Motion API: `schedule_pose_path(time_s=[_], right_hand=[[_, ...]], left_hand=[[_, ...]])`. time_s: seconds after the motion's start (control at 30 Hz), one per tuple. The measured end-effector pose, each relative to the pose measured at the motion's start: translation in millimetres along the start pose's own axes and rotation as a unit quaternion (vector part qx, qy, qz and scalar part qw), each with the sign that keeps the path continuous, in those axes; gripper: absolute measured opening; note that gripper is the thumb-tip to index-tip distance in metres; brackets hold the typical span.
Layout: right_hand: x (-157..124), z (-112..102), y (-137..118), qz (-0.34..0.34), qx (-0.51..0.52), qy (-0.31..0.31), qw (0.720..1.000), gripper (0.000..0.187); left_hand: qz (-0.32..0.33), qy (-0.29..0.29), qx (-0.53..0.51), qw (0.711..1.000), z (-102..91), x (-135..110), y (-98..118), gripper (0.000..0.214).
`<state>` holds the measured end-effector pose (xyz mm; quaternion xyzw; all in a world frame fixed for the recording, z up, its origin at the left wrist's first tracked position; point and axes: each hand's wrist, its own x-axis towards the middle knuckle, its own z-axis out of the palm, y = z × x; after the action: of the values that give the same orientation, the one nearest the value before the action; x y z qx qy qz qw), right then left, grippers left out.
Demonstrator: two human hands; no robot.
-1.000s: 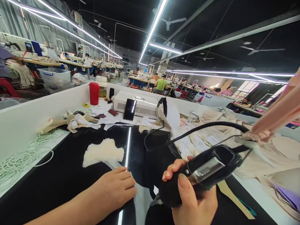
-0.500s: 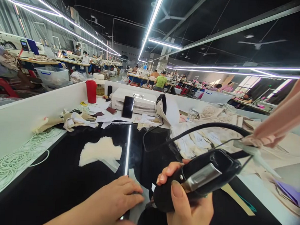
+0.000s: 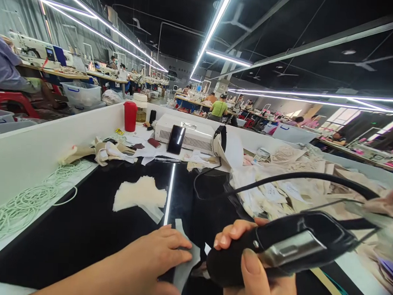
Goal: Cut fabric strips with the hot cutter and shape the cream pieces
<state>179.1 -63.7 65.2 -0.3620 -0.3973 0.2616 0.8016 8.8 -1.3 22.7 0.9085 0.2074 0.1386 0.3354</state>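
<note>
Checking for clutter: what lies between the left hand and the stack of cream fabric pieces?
In the head view, only bare black tabletop separates the left hand from the cream fabric pieces.

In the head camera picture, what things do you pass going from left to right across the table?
Coil of pale green cord → flat cream fabric piece → left hand → right hand holding a black handheld tool with a metal plate → heap of beige fabric pieces.

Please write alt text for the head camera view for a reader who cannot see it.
A right hand grips a black corded hand tool above a black worktable, while the left hand presses flat on a pale fabric strip. Cream fabric pieces lie beyond.
</note>
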Motion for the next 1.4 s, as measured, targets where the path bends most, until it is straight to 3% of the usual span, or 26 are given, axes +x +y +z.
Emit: schedule_pose_path(time_s=[0.33,0.5,0.6,0.87,1.1,1.4], right_hand=[[2,3,-5,-0.002,-0.011,0.018,1.000,0.034],[6,3,-7,-0.012,-0.022,0.053,0.998,0.035],[9,-1,-1,-0.034,-0.032,0.044,0.998,0.034],[10,-4,5,-0.014,-0.076,0.066,0.995,0.035],[11,-3,4,-0.002,-0.052,0.080,0.995,0.037],[-2,8,1,0.023,0.013,0.036,0.999,0.035]], left_hand=[[-0.031,-0.015,-0.038,0.999,-4.8,-2,13,0.056],[-0.044,-0.035,-0.019,0.998,-3.3,0,14,0.058],[-0.053,-0.051,0.009,0.997,-2.6,1,15,0.059],[-0.026,-0.035,0.025,0.999,0.3,0,10,0.062],[-0.011,-0.033,0.025,0.999,3.5,-2,3,0.069],[-0.067,-0.095,0.039,0.992,-13.2,10,24,0.062]])
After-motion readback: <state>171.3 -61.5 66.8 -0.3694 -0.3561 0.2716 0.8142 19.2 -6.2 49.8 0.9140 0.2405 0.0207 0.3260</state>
